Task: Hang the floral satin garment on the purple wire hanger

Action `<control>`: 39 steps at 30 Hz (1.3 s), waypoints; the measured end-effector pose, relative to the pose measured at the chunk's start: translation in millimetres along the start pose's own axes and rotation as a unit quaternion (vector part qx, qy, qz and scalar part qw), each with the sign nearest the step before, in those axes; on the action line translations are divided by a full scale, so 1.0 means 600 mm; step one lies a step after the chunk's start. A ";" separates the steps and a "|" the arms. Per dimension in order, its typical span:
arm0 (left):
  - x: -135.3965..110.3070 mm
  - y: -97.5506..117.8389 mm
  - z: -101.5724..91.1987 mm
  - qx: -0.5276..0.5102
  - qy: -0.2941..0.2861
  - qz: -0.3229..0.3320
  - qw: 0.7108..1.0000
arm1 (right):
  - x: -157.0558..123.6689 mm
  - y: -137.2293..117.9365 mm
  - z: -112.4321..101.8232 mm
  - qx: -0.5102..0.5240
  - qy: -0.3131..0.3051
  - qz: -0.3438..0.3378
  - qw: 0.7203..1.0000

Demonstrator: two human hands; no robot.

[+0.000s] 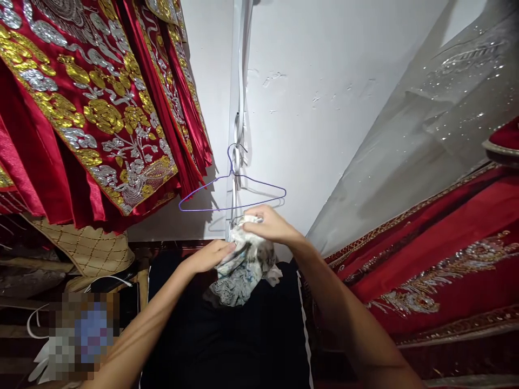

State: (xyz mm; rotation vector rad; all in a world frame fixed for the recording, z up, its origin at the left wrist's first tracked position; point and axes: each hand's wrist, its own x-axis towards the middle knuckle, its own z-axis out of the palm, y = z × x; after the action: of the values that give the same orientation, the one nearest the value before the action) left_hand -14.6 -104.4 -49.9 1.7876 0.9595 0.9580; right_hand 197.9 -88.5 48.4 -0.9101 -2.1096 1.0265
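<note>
A bunched piece of white fabric with dark and bluish patterning (242, 270) hangs between my hands, in front of my dark clothing. My left hand (213, 255) grips its left edge, thumb on top. Higher up, my right hand (270, 224) pinches the top of the fabric with thumb and fingers. Just above my hands, a thin purple wire hanger (232, 208) hangs bare by its hook on a white strap or cord (236, 156) against the wall. Part of my fingers is hidden behind the cloth.
Red garments with gold and silver sequins (105, 116) hang at the left. Sheer glittery fabric (389, 156) and a red embroidered garment (450, 270) are on the right. A beige quilted item (87, 243) lies lower left, beside a blurred patch (83, 335). The white wall (316, 65) has peeling marks.
</note>
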 end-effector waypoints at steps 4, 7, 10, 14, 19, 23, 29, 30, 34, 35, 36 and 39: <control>-0.013 -0.015 -0.059 0.227 -0.153 -0.044 0.961 | -0.004 0.040 -0.040 -0.162 0.189 -0.055 0.967; -0.021 -0.027 -0.121 0.375 -0.142 -0.116 0.909 | 0.012 0.090 -0.042 -0.145 0.308 -0.040 0.939; -0.025 -0.038 -0.175 0.456 -0.124 -0.171 0.865 | 0.037 0.138 -0.023 -0.110 0.293 -0.037 0.949; -0.017 -0.055 -0.235 0.453 -0.034 -0.176 0.873 | 0.056 0.185 0.002 -0.115 0.136 -0.047 0.983; 0.018 -0.075 -0.275 0.302 0.003 -0.054 0.952 | 0.051 0.200 -0.004 -0.214 0.160 0.004 0.964; 0.042 -0.058 -0.268 0.295 0.049 0.005 0.954 | 0.038 0.201 -0.020 -0.304 0.158 0.051 0.938; 0.059 -0.035 -0.264 0.343 -0.013 -0.123 0.931 | 0.039 0.211 -0.021 -0.240 0.192 0.006 0.952; 0.059 -0.037 -0.266 0.351 -0.018 -0.150 0.924 | 0.042 0.211 -0.018 -0.228 0.178 -0.003 0.957; 0.060 -0.050 -0.268 0.367 0.034 -0.161 0.916 | 0.053 0.204 -0.009 -0.203 0.170 0.002 0.964; 0.060 -0.052 -0.266 0.369 0.049 -0.158 0.915 | 0.052 0.201 -0.008 -0.202 0.178 0.005 0.963; 0.061 -0.054 -0.264 0.371 0.060 -0.157 0.914 | 0.049 0.197 -0.008 -0.203 0.185 0.007 0.961; 0.055 -0.057 -0.257 0.381 0.071 -0.173 0.906 | 0.034 0.187 -0.011 -0.213 0.204 0.021 0.955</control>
State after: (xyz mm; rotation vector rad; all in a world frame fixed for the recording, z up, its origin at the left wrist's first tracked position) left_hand -145.5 -13.2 -23.7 2.0631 1.8579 0.5071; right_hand 226.0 -17.7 -36.6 -1.2551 -1.9818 0.3514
